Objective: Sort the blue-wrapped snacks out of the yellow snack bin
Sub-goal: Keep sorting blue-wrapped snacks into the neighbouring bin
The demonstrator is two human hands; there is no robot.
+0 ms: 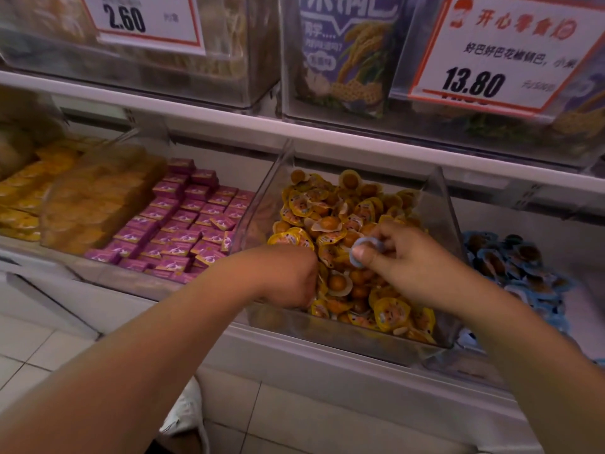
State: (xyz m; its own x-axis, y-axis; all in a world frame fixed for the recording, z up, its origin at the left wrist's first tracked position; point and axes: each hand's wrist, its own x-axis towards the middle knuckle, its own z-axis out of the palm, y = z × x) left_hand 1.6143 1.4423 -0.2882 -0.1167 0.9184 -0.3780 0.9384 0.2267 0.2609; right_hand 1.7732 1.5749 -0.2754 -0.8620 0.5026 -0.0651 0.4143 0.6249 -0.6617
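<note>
Right hand pinches one blue snack above the yellow bin; not yet in the blue pile beyond the bin's right wall. Left hand curled, digging at front edge, contents unclear. More may remain.

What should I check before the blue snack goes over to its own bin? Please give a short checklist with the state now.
1. Right hand has a grip on the blue-wrapped snack: ok.
2. Snack lifted above the yellow snacks: ok.
3. Bin of blue snacks at the right is open for dropping: ok.
4. Left hand holds something: cannot tell, fingers hidden.
5. More blue wrappers left in the clear bin: cannot tell.
</note>
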